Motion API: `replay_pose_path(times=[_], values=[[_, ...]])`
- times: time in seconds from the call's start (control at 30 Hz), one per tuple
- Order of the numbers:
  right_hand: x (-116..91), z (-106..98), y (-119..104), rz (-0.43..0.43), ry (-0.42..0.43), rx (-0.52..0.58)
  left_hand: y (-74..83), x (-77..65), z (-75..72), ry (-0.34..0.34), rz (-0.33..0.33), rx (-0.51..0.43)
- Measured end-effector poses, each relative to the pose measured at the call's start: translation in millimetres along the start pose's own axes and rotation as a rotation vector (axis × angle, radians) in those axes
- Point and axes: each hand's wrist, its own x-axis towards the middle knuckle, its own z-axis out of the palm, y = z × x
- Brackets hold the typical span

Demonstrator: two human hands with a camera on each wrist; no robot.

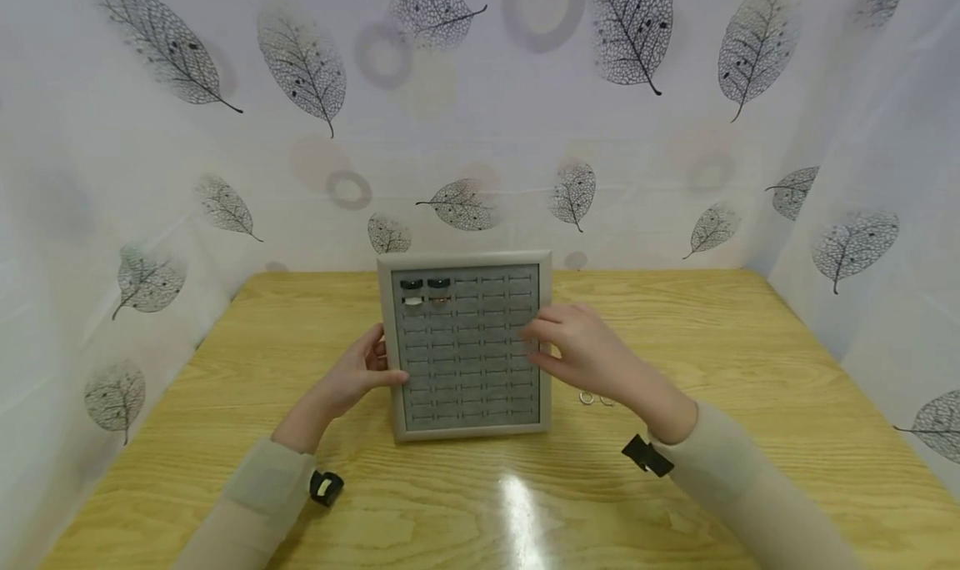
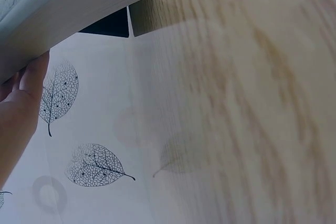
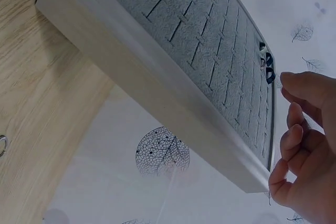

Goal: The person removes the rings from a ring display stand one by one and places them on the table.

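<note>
A ring display board [image 1: 471, 349] stands upright on the table, grey padded with rows of slots inside a pale frame. Its top-left corner holds two black rings [image 1: 412, 285], with a whitish ring [image 1: 413, 301] and a copper-coloured ring [image 1: 440, 298] below them. My left hand [image 1: 352, 376] grips the frame's left side, thumb across the front and fingers behind. At the right side is my right hand [image 1: 592, 349], its fingers bent and thumb apart from them, in front of the board's edge. In the right wrist view, no ring shows between the fingers of that hand [image 3: 310, 135].
Silver rings [image 1: 587, 398] lie on the wooden table [image 1: 450, 503] to the right of the board, partly hidden by my right wrist. A leaf-patterned white curtain [image 1: 465, 137] surrounds the table at the back and sides. A dark support [image 2: 107, 24] shows behind the board.
</note>
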Motion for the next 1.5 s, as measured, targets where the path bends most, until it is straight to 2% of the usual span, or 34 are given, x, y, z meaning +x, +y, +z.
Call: replay_pose_path(times=[0.4, 0.77, 1.17, 1.5], values=[[30.7, 13.8, -0.2, -0.071, 0.165, 0.04, 1.8, -0.7, -0.2, 0.006, -0.007, 0.024], [54.1, 26.4, 2.3, -0.043, 0.244, 0.009, 1.0, 0.2, -0.2, 0.004, -0.004, 0.004], [76.1, 35.4, -0.9, -0.037, 0.246, -0.054, 1.8, -0.9, 1.1, 0.002, -0.026, -0.019], [88.1, 46.5, -5.1, -0.005, 0.261, -0.187, 0.8, -0.7, 0.9, -0.004, -0.02, -0.02]])
